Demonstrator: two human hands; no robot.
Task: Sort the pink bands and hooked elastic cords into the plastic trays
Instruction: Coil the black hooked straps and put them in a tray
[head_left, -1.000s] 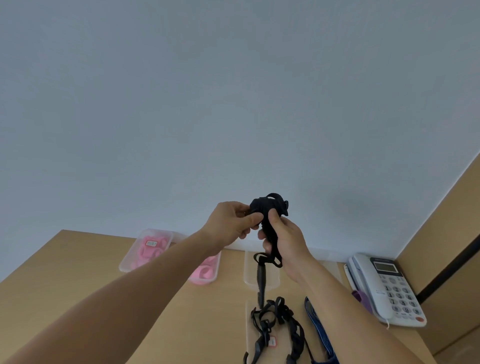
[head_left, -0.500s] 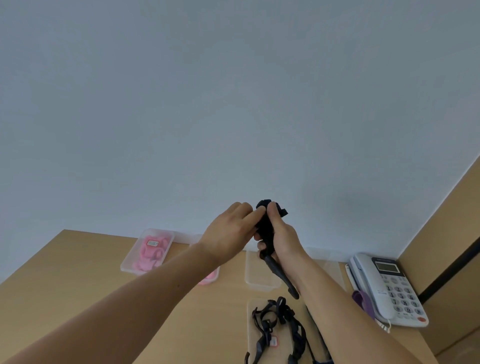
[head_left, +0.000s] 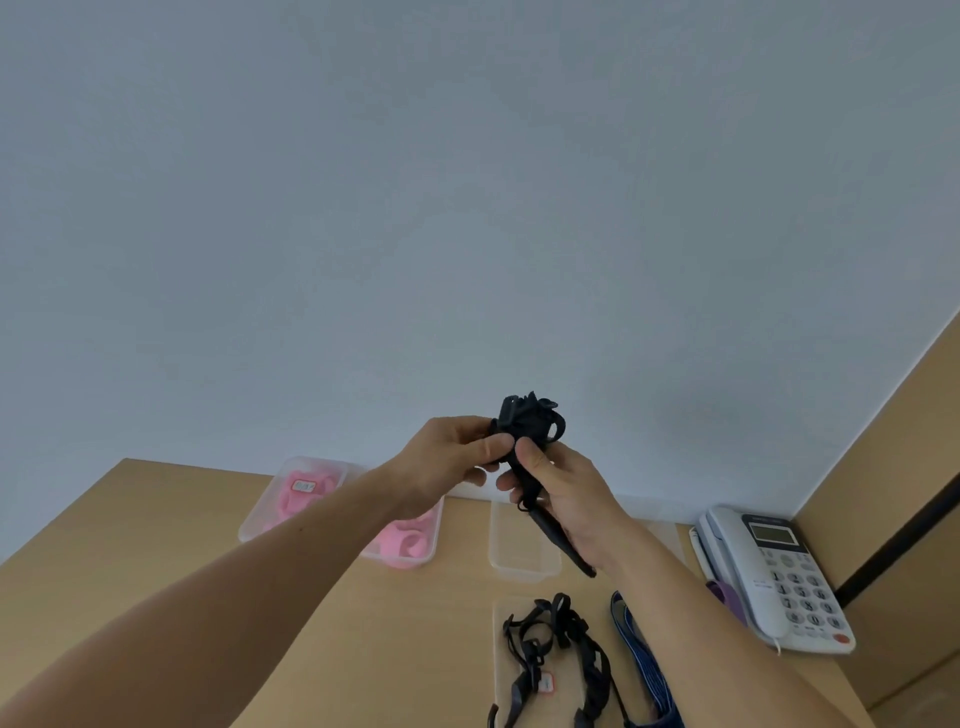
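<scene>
Being gripped by the left hand (head_left: 452, 457) and right hand (head_left: 569, 499), a bundled hooked elastic cord (head_left: 527, 423) is being held above the tabletop (head_left: 156, 519). Its tail is being left dangling; loosened, the coil could be sprung open and dropped outside the tray (head_left: 524, 545) beneath the hands.

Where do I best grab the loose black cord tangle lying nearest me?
Probably pinch the bunched middle of the black cord tangle, coming straight down from above: it lies flat and spread, strands cross there, and the blue strap crowds its right side.
</scene>
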